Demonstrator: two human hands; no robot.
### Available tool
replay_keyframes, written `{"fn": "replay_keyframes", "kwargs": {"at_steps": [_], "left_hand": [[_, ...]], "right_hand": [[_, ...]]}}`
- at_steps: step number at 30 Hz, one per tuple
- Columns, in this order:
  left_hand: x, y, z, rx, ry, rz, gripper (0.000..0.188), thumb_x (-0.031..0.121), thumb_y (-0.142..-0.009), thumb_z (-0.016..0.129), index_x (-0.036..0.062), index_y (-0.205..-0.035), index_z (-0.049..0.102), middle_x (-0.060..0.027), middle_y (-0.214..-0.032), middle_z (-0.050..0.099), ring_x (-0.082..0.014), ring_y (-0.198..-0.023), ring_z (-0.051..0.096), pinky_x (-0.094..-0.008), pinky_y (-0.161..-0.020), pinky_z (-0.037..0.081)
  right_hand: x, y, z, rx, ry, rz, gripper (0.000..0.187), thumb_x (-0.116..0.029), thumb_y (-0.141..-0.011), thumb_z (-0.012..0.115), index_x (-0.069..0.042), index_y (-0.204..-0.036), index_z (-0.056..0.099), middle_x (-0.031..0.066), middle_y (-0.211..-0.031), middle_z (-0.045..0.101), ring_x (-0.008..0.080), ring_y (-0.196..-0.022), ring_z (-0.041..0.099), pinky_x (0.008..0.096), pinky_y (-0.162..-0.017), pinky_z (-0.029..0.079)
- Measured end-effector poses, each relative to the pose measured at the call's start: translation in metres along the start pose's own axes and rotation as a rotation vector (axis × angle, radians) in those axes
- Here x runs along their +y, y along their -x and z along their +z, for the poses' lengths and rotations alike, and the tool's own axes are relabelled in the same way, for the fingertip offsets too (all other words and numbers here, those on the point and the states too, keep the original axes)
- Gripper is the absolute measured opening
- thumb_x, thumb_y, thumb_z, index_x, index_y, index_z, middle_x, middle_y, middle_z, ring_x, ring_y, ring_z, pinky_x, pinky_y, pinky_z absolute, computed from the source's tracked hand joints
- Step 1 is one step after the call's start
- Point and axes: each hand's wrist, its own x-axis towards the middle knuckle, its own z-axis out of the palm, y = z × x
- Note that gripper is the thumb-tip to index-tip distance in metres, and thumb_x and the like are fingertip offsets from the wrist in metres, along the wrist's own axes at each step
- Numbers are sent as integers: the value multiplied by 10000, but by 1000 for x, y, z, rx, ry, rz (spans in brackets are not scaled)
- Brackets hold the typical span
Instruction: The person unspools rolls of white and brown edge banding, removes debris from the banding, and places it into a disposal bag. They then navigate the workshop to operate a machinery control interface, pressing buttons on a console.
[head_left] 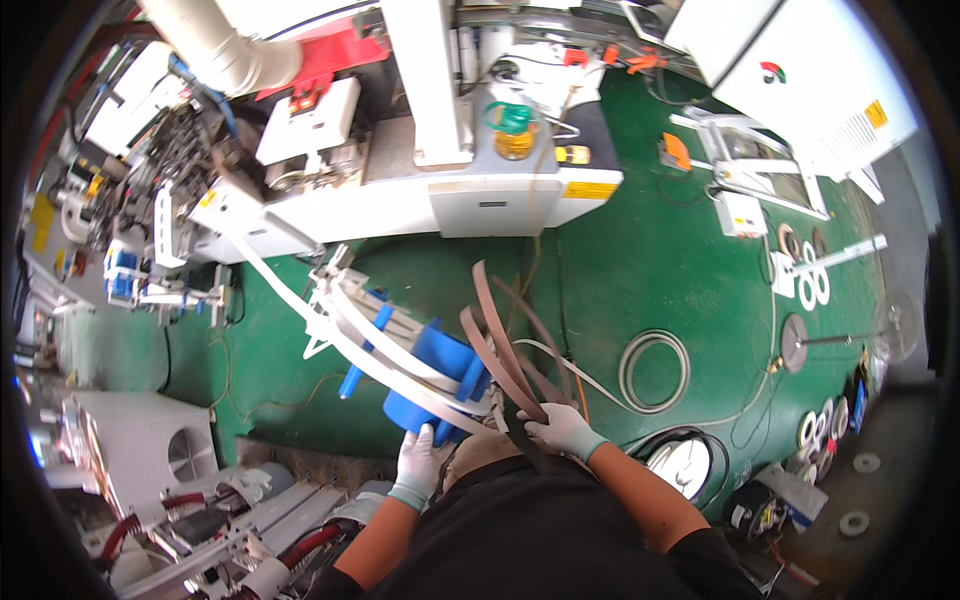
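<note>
My left hand (417,466), in a white glove, has its fingers at the lower edge of a blue reel (442,352) and appears to grip it. White strips (375,365) run from the upper left across this reel towards my body. My right hand (562,431), also gloved, is closed around brown flat strips (503,345) that rise in loose curves in front of me. Where their lower ends go is hidden by my hand and dark shirt.
Ahead stands a long white machine (490,205) with a yellow tape roll (514,145) on top. A coiled pale hose (655,370) lies on the green floor at the right. Metal machinery (290,510) is close at the lower left, and a white-grey cabinet (140,440) stands beyond it.
</note>
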Motion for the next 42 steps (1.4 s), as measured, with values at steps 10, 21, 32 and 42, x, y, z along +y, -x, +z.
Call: {"fn": "replay_keyframes", "kwargs": {"at_steps": [10,21,32,42], "left_hand": [[4,-8,-12,29,-51,-121,470,307,-1016,558,113,-1431,453,-92,-1386,553,-297,-1239,578,-474,-1014,499],[14,-9,13,433,-51,-104,383,386,-961,525,119,-1221,614,-55,-1238,663,-287,-1139,627,-447,-925,527],[-33,10,162,637,-1485,458,578,372,-991,551,25,-1442,449,-146,-1440,513,-326,-1314,490,-436,-1102,386],[-240,-130,447,-723,-1864,508,561,218,-1030,482,-105,-1472,360,-266,-1488,434,-355,-1403,411,-423,-1178,313]], "right_hand": [[106,148,-91,1027,-1191,102,416,54,-773,684,4,-1185,653,45,-840,646,143,-707,597,288,-665,518],[336,312,-161,1952,-1719,113,348,-118,-873,694,-123,-1216,638,-5,-818,568,84,-517,427,223,-506,400],[446,432,-126,2118,-1390,596,314,-141,-961,632,-1,-1238,590,13,-724,543,75,-512,443,235,-472,368],[426,556,-118,2384,-1039,942,373,-73,-925,627,-6,-1288,569,6,-772,555,37,-519,430,201,-470,350]]}}
